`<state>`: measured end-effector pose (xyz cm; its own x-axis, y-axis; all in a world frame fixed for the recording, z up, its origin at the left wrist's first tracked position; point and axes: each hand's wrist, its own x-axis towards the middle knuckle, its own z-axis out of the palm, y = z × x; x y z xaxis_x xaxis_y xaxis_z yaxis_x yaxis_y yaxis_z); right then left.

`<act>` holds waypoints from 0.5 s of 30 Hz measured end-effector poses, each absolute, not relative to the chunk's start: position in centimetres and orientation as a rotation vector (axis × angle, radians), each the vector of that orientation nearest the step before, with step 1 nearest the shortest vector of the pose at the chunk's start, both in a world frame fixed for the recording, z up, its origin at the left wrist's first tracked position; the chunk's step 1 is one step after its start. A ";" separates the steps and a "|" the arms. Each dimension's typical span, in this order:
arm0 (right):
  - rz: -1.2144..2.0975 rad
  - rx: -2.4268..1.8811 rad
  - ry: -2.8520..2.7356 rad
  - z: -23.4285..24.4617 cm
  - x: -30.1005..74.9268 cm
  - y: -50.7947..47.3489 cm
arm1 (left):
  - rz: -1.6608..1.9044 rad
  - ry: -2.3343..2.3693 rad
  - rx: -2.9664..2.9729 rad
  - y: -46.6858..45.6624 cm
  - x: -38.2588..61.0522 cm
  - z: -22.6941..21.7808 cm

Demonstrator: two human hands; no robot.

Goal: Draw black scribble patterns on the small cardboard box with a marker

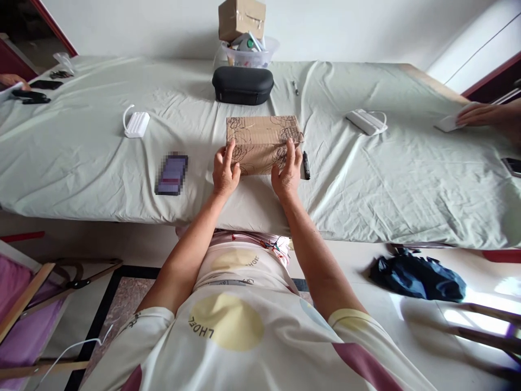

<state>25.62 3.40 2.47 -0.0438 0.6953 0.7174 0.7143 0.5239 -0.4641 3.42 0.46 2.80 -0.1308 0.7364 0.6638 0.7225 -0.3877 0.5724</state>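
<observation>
One box (pixel 257 157) is lying on the cloth (pixel 345 201), just above the middle of the frame. The marker (pixel 306 164) is lying just to its right, so a rightward push could probably set it rolling; squeezing unevenly could also dent the cardboard or skew the box. The left hand (pixel 226 171) is half curling round the box's lower-left corner, holding it with a finger at the top edge and the thumb low on the near face. The right hand (pixel 288 171) is mirroring that grip at lower right. Both forearms are slanting inward from the bottom of the frame.
</observation>
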 end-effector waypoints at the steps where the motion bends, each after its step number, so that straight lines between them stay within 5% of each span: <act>1: -0.019 -1.184 -1.754 2.5 25.6 3.4 | 1.593 1.728 2.049 0.4 3.5 2.9; 9: -0.020 -1.227 -1.730 2.9 25.4 3.1 | 1.841 1.787 1.831 -3.4 5.3 6.9; 12: -0.023 -1.265 -1.728 3.1 25.2 2.8 | 1.908 1.343 1.783 -8.5 7.2 10.8; 15: -0.017 -1.300 -1.719 3.2 25.2 2.7 | 1.542 0.808 1.745 -15.1 8.0 14.6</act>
<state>25.17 2.70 3.16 0.0132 0.7400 0.6725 0.7531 0.4351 -0.4935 8.00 -15.14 14.60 0.1122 0.8047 0.5829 0.0215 -0.5885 0.8082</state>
